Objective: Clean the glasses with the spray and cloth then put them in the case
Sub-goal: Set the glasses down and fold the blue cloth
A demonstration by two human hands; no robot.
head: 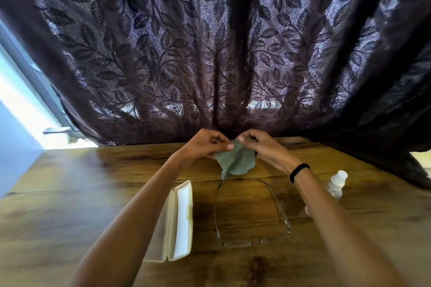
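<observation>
While the left hand (206, 144) and right hand (258, 147) pinch the limp cloth (235, 162) by its top edge, the glasses (235, 244) lie unfolded on the table (93, 193) between case (180, 221) and spray (337, 184), light and fragile, likely best lifted by a temple, not the lenses.

The grey-green cloth (235, 161) hangs at 12 o'clock, pinched at its top. The thin glasses (235, 243) lie open in the middle, lenses nearest. The white case (183, 219) lies open at 9 o'clock. The clear spray (335, 185) sits at 3 o'clock.
</observation>
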